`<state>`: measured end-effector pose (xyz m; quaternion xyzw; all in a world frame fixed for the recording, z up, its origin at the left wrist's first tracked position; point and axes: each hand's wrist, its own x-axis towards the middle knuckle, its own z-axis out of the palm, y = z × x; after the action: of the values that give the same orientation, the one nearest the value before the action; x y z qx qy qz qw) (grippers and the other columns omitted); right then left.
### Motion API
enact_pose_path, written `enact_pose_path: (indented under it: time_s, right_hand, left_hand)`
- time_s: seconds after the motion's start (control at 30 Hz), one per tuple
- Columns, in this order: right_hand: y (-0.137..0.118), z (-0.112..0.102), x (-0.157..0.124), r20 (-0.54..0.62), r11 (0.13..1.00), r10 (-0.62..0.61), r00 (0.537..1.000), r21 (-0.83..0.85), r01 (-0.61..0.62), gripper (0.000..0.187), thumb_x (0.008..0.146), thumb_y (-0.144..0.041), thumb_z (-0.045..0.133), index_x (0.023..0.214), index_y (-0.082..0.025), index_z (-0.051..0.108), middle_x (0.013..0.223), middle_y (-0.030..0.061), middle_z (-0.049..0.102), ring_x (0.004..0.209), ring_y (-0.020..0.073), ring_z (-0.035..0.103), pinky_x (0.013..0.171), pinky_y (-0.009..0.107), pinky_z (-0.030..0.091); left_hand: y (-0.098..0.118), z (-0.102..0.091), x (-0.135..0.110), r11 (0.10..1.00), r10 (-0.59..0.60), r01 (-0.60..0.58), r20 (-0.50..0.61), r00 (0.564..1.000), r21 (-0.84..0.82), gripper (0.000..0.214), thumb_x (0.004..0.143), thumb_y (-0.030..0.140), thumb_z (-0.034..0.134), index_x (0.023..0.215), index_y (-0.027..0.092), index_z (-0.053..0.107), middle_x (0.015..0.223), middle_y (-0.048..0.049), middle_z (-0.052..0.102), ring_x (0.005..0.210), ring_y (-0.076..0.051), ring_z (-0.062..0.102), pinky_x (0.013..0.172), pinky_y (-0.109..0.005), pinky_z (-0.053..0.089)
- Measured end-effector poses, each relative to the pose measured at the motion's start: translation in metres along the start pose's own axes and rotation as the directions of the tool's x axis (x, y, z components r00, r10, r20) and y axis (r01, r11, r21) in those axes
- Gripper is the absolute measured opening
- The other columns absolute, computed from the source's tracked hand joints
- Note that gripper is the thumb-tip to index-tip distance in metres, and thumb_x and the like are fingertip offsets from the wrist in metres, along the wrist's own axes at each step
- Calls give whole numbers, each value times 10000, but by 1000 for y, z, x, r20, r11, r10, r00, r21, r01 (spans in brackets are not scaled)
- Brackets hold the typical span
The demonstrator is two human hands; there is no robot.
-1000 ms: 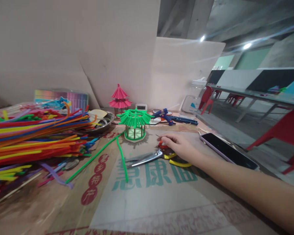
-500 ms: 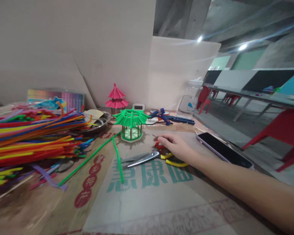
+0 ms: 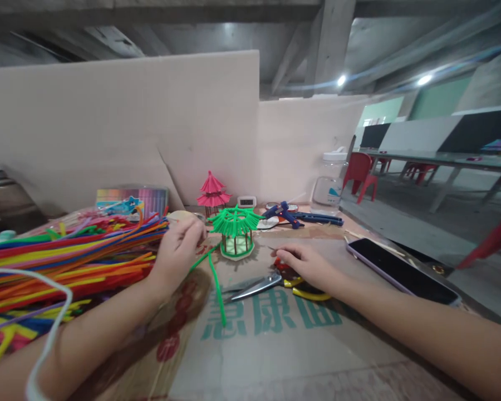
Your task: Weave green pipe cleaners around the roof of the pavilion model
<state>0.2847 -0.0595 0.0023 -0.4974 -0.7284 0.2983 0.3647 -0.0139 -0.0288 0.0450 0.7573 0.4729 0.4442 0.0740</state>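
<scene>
My left hand (image 3: 180,245) is over the metal bowl (image 3: 199,216), left of the green pavilion model. Its fingers are curled and their tips hidden, so any held thing cannot be made out. The pavilion (image 3: 237,231) has a pipe-cleaner roof, open at the top, on brown posts. My right hand (image 3: 307,266) rests right of it, fingers bent together; a thin dark tip shows by them, too small to name. Below this hand lie a red object (image 3: 280,264) and scissors (image 3: 256,287) with yellow handles. A bent green pipe cleaner (image 3: 217,289) lies in front of the pavilion.
Bundles of coloured pipe cleaners (image 3: 67,245) cover the left side. Behind stand a pink pavilion (image 3: 214,192), a small digital clock (image 3: 246,201), a blue glue gun (image 3: 284,213) and a clear bottle (image 3: 329,184). A phone (image 3: 401,270) lies at the right, and a white cable (image 3: 62,312) crosses the lower left.
My left hand has come into view from the left and reached to the bowl. The view has tilted up and turned left. My right hand stays by the scissors.
</scene>
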Motion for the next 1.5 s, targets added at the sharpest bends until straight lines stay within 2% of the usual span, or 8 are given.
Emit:
enact_pose_path:
  time_s: [0.1,0.33,0.5,0.77,0.93,1.13,1.37,1.5]
  right_hand:
    - [1,0,0,10,1000,1,1000,-12,-1,373,927,-411,480,929,-153,750,920,107,799,855,270,726,761,348,528]
    - [5,0,-1,-12,999,5,1000,-36,-5,386,925,-426,488,959,-153,758,963,115,800,880,286,727,777,369,535]
    - [5,0,-3,13,998,-10,1000,-57,10,381,945,-431,481,977,-165,753,960,100,798,869,266,723,776,352,537]
    - [-2,1,-6,60,996,22,998,-83,-17,386,947,-444,465,920,-175,741,805,75,760,687,220,675,614,305,511]
    - [-3,1,-6,34,996,27,999,-83,-24,374,940,-433,480,961,-172,747,850,83,773,742,231,689,646,311,524]
    - [-3,1,-6,38,996,8,999,-89,-4,350,946,-416,481,915,-191,747,816,65,767,722,226,688,643,310,524]
    - [-4,2,-6,64,991,-19,998,-133,28,334,960,-404,477,883,-198,728,772,50,748,693,221,670,619,306,507]
    - [-4,1,-7,66,992,-20,998,-122,28,334,969,-400,469,935,-195,730,840,54,764,744,224,687,673,311,517]
  left_hand:
    - [-27,26,11,992,-123,124,122,985,5,309,862,463,504,843,169,597,818,-51,670,763,-211,647,709,-337,555]
    - [-55,57,5,998,-3,-12,237,972,63,366,794,463,638,1007,173,706,1044,-114,683,1081,-308,603,1036,-478,452]
    - [-48,61,3,975,149,-184,244,958,128,240,846,380,574,927,187,691,1084,-110,636,1126,-287,568,1044,-456,460]
    - [-19,62,-6,974,47,-114,313,949,198,429,844,592,602,838,168,665,1098,-138,638,1086,-326,604,991,-459,493]
    - [-13,62,-6,972,-13,-60,310,951,225,297,863,454,584,916,184,694,1032,-103,703,1058,-301,636,977,-413,492]
    - [-14,63,-7,973,45,-114,321,946,199,497,826,663,604,909,181,696,996,-119,702,993,-327,637,901,-435,507]
    - [-11,63,-7,980,78,-132,320,944,149,326,868,505,620,888,198,725,1084,-106,719,1078,-303,637,994,-405,477]
    - [-13,63,-7,982,44,-102,338,940,157,435,849,622,618,769,199,685,962,-87,727,982,-291,659,891,-377,510]
